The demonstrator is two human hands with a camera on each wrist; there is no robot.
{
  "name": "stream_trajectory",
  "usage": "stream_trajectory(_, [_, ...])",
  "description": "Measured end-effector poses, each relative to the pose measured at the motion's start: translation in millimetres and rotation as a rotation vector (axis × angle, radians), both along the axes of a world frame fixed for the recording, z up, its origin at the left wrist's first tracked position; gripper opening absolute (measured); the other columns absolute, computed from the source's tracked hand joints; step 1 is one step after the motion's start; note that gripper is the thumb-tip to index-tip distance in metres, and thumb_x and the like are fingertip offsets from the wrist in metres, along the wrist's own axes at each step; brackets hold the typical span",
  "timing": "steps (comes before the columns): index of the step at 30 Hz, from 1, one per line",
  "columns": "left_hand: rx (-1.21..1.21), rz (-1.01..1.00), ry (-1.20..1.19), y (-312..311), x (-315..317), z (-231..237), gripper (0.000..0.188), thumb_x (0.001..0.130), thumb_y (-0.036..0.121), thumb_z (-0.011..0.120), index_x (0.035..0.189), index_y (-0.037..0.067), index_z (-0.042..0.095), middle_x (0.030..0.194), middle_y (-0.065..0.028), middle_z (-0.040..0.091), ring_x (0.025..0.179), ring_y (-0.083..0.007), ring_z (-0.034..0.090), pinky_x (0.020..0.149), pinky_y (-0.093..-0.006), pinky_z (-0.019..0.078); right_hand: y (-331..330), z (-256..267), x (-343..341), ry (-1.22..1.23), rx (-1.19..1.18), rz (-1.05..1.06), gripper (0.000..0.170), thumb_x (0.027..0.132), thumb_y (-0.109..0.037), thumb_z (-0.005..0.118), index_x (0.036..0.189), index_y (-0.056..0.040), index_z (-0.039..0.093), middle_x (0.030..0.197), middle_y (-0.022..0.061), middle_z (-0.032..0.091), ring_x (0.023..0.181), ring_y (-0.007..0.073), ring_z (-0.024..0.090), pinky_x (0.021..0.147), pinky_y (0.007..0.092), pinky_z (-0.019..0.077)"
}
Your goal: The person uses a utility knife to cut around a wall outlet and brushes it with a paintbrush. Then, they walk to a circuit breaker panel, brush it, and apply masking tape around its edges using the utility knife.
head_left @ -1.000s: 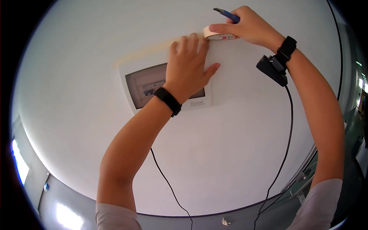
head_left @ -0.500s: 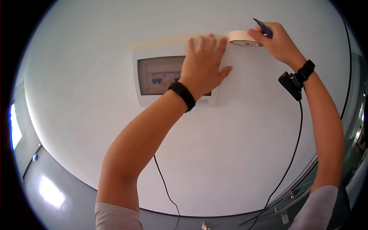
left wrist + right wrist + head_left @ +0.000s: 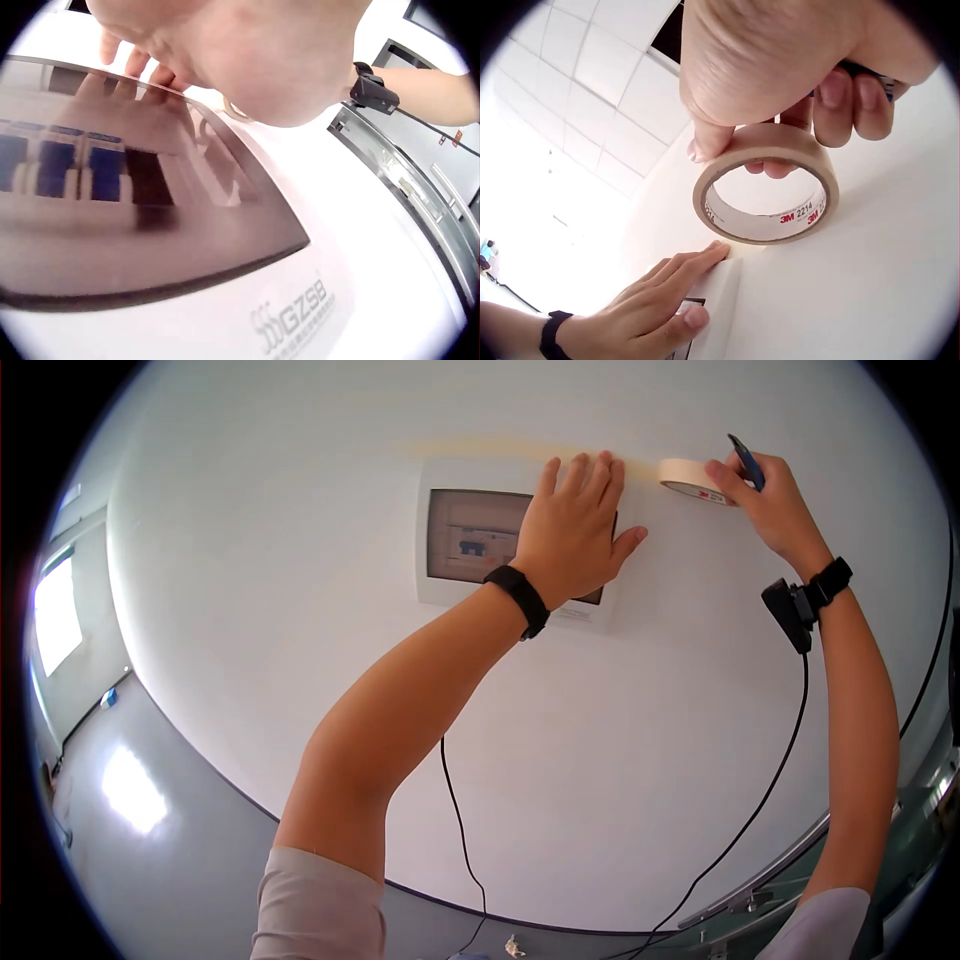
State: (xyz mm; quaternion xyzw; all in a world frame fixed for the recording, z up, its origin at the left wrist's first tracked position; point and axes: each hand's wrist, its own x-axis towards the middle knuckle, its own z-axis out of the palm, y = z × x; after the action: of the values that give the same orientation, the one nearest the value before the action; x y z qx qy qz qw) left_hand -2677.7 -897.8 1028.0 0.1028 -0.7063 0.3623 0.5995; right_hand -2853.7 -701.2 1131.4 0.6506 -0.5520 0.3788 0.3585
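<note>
A white breaker box point(image 3: 435, 592) with a tinted window point(image 3: 450, 510) is set in the wall. Along its top edge runs a pale strip of masking tape point(image 3: 480, 448). My left hand point(image 3: 572, 535) lies with spread, straight fingers across the box, fingertips at the tape by its upper right. To the right, my right hand point(image 3: 775, 505) pinches the tape roll point(image 3: 682, 472) between thumb and fingers and also holds a blue cutter point(image 3: 746, 463). In the right wrist view the roll point(image 3: 825, 169) stands just off the left fingertips; its inside reads 3M 2214.
White wall point(image 3: 580, 760) surrounds the box. Black cables point(image 3: 775, 780) hang below both arms. A metal railing point(image 3: 760, 885) is at the lower right, and a bright window point(image 3: 58, 615) at the far left.
The head view has shifted, so box and hands appear farther right. The left hand stays on the box's upper right; the right hand, with roll and cutter, has moved slightly away to the right.
</note>
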Motion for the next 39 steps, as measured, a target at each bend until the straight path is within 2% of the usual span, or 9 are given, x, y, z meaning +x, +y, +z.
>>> stream_trajectory(7, [0.054,-0.054,0.033,-45.3,60.6,5.0,0.071,0.105,0.050,0.047,0.154,-0.001,0.041,0.159,-0.0186,0.044,0.147,-0.0378,0.040,0.123,-0.0514,0.0285,1.5,4.4,-2.6,-0.012,0.002,0.064,0.045,0.097,-0.045,0.071,0.079,-0.0045,0.064,0.070,-0.0025,0.053,0.067,0.0094,0.044,0.065,0.0279,0.0367])
stream_trajectory(15, [0.248,0.007,0.145,-92.9,125.4,-0.8,0.079,0.107,0.053,0.042,0.154,-0.010,0.034,0.160,-0.0297,0.038,0.153,-0.0376,0.031,0.127,-0.0488,0.0200,2.0,6.5,2.3,-0.048,0.008,0.102,0.049,0.099,-0.045,0.069,0.070,-0.0085,0.054,0.065,-0.0036,0.049,0.064,0.0081,0.041,0.065,0.0264,0.0341])
stream_trajectory(25, [0.156,0.008,0.091,-95.7,138.1,7.4,0.078,0.105,0.054,0.048,0.150,-0.010,0.039,0.155,-0.0312,0.044,0.147,-0.0424,0.039,0.124,-0.0531,0.0250,11.5,6.1,6.1,-0.109,0.051,0.074,0.047,0.098,-0.045,0.070,0.072,-0.0097,0.056,0.067,-0.0044,0.049,0.065,0.0078,0.043,0.065,0.0262,0.0347])
stream_trajectory(27, [0.194,0.115,0.060,-79.1,141.7,15.3,0.071,0.105,0.052,0.051,0.145,-0.006,0.046,0.148,-0.0271,0.052,0.136,-0.0417,0.050,0.122,-0.0531,0.0270,12.5,5.0,4.6,-0.127,0.049,0.066,0.046,0.098,-0.046,0.070,0.073,-0.0091,0.059,0.068,-0.0049,0.049,0.066,0.0077,0.043,0.065,0.0261,0.0348])
stream_trajectory(28, [0.205,0.104,0.047,-68.1,139.9,22.7,0.060,0.102,0.048,0.059,0.135,-0.002,0.055,0.135,-0.0193,0.061,0.121,-0.0388,0.059,0.119,-0.0526,0.0319,12.4,4.4,3.5,-0.140,0.051,0.050,0.045,0.097,-0.047,0.070,0.075,-0.0089,0.061,0.069,-0.0049,0.050,0.067,0.0076,0.044,0.065,0.0261,0.0352])
stream_trajectory(29, [0.201,0.087,0.036,-60.6,133.7,29.8,0.060,0.102,0.048,0.059,0.135,-0.002,0.055,0.135,-0.0193,0.061,0.121,-0.0388,0.059,0.119,-0.0526,0.0319,13.2,3.6,4.3,-0.150,0.054,0.034,0.045,0.097,-0.047,0.071,0.076,-0.0086,0.062,0.069,-0.0049,0.051,0.067,0.0076,0.044,0.065,0.0261,0.0355])
stream_trajectory(31, [-0.140,-0.046,0.069,-44.4,115.2,44.5,0.048,0.099,0.038,0.067,0.129,0.002,0.061,0.124,-0.0141,0.065,0.110,-0.0340,0.063,0.110,-0.0484,0.0413,15.1,2.8,6.9,-0.192,0.064,0.030,0.044,0.096,-0.047,0.071,0.077,-0.0087,0.063,0.070,-0.0047,0.052,0.068,0.0074,0.045,0.065,0.0262,0.0365])
stream_trajectory(34, [-0.172,-0.329,-0.205,-7.2,82.4,60.0,0.038,0.097,0.030,0.071,0.125,0.005,0.064,0.118,-0.0116,0.067,0.107,-0.0303,0.064,0.096,-0.0426,0.0501,15.1,3.1,5.6,-0.181,0.054,0.012,0.045,0.096,-0.049,0.071,0.078,-0.0086,0.064,0.071,-0.0042,0.054,0.069,0.0073,0.048,0.066,0.0255,0.0389])
stream_trajectory(39, [0.043,-0.590,-0.254,22.5,26.0,67.7,0.036,0.096,0.026,0.072,0.126,0.008,0.064,0.106,-0.0089,0.069,0.092,-0.0290,0.067,0.080,-0.0411,0.0547,14.5,0.5,13.9,-0.215,0.054,0.026,0.052,0.093,-0.058,0.074,0.081,-0.0074,0.068,0.075,-0.0005,0.062,0.074,0.0096,0.058,0.075,0.0260,0.0453])
